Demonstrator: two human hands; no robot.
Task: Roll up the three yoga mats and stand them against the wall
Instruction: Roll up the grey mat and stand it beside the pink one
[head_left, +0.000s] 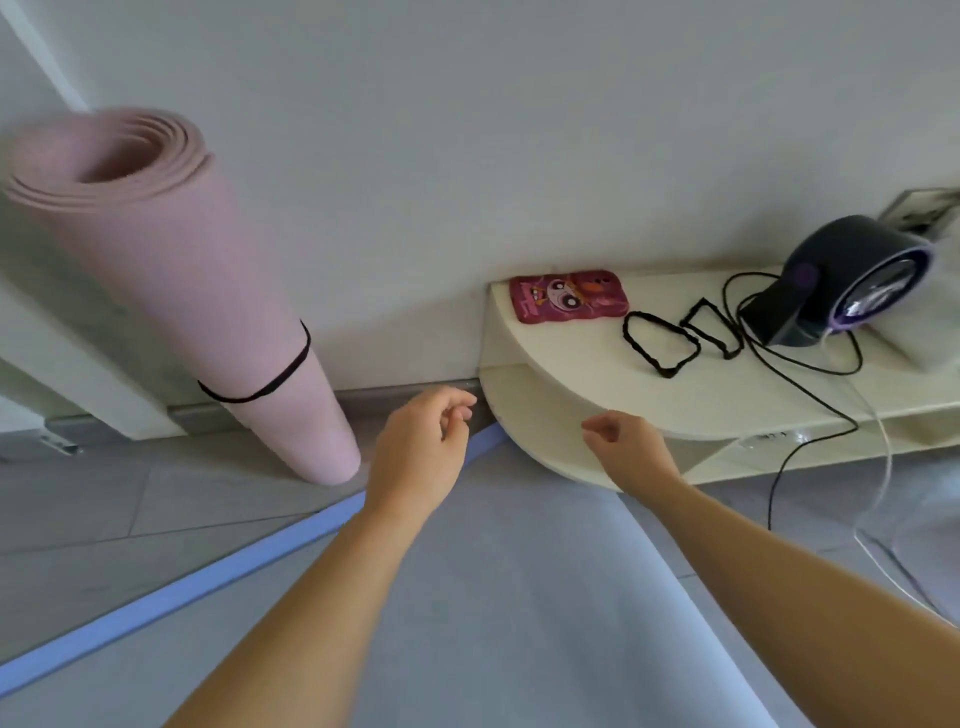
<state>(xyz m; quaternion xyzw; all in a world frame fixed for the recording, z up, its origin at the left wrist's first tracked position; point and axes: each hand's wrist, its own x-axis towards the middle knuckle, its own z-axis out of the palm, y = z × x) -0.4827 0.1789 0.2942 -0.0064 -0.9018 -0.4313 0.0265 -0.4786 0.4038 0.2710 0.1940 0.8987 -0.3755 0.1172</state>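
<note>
We've got the pink mat (171, 291) rolled, cinched with a black band (260, 392) and stood against the wall (467, 156), probably so it can't spring open. Two spare bands (660, 343) sit near the shelf (571, 384) front edge, ready for the next rolls. The blue mat (519, 597) lies flat on the floor (130, 519), its far end at the shelf's rounded corner. Our left hand (421, 452) and right hand (623, 447) hover over that end, fingers loosely curled, gripping nothing, so we're likely about to start rolling.
</note>
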